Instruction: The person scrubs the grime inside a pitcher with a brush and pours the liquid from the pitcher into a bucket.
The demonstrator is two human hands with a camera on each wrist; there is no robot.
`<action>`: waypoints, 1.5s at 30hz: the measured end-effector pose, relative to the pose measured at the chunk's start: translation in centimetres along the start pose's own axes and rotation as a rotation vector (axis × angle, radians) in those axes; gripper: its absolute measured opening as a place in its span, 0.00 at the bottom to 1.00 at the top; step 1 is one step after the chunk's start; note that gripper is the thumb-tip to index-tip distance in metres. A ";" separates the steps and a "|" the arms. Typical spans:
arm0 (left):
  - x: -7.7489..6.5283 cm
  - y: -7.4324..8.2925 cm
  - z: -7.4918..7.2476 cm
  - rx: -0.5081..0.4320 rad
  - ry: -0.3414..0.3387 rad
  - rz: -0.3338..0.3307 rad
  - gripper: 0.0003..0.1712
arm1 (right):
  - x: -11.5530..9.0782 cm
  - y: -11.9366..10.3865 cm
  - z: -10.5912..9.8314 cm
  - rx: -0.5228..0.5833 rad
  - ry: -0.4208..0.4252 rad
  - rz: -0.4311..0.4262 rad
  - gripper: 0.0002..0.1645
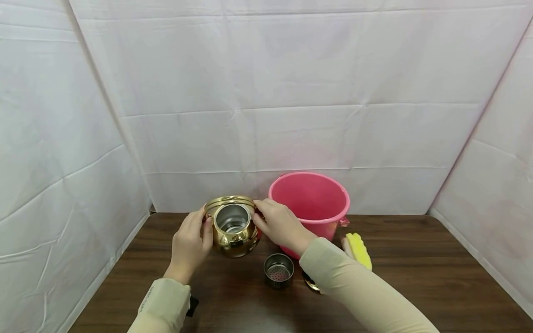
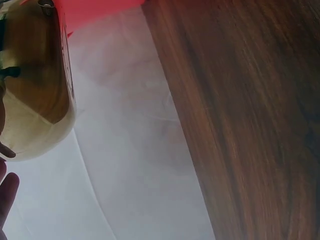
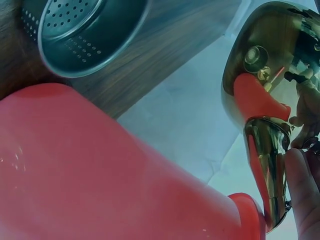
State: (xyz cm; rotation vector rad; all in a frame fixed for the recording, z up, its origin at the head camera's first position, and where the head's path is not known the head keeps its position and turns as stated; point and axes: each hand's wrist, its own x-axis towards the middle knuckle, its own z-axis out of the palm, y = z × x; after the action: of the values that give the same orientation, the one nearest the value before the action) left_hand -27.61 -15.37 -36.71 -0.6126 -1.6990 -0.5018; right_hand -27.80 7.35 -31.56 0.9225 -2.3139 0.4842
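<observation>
A shiny gold teapot (image 1: 235, 243) is held up over the table, tilted so that its open mouth and silvery inside face the head camera. My left hand (image 1: 189, 240) grips its left side, the thumb at the front. On the other side my right hand (image 1: 281, 224) pinches it near the rim and raised handle. The right wrist view shows the teapot's spout (image 3: 269, 165) beside the right fingers. Below, a perforated metal strainer (image 1: 279, 273) stands upright on the table. Part of a gold round piece (image 1: 310, 281) shows from behind the right sleeve.
A pink bucket (image 1: 329, 227) stands behind the right forearm, close to the teapot. Right of it lies a yellow sponge (image 1: 359, 249) with a pale side. White cloth walls (image 1: 258, 138) enclose the dark wooden table (image 1: 416, 259) at the back and sides.
</observation>
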 end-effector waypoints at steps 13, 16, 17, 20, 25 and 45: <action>-0.9 -0.5 -0.7 0.019 -0.019 -0.017 0.23 | 0.0 -0.7 0.9 0.029 -0.034 0.020 0.15; -1.1 -0.6 -0.8 0.018 -0.025 -0.022 0.23 | -0.1 -0.8 1.3 0.038 -0.042 0.023 0.16; -1.1 -0.6 -0.9 0.019 -0.027 -0.024 0.23 | -0.1 -0.9 1.3 0.044 -0.047 0.026 0.16; -1.4 -0.6 -1.0 0.019 -0.034 -0.034 0.23 | -0.2 -1.0 1.5 0.063 -0.068 0.040 0.16; -1.7 -0.6 -1.1 0.018 -0.044 -0.053 0.22 | -0.2 -1.1 1.8 0.069 -0.088 0.057 0.15; -3.1 -0.7 -1.4 0.038 -0.195 -0.125 0.19 | -0.8 -0.9 3.3 0.089 -0.162 0.139 0.10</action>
State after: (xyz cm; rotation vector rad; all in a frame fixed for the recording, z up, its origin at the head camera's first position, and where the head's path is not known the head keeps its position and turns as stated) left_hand -26.55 -17.16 -39.46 -0.5441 -1.9358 -0.5095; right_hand -27.96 5.36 -34.42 0.8752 -2.5333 0.5941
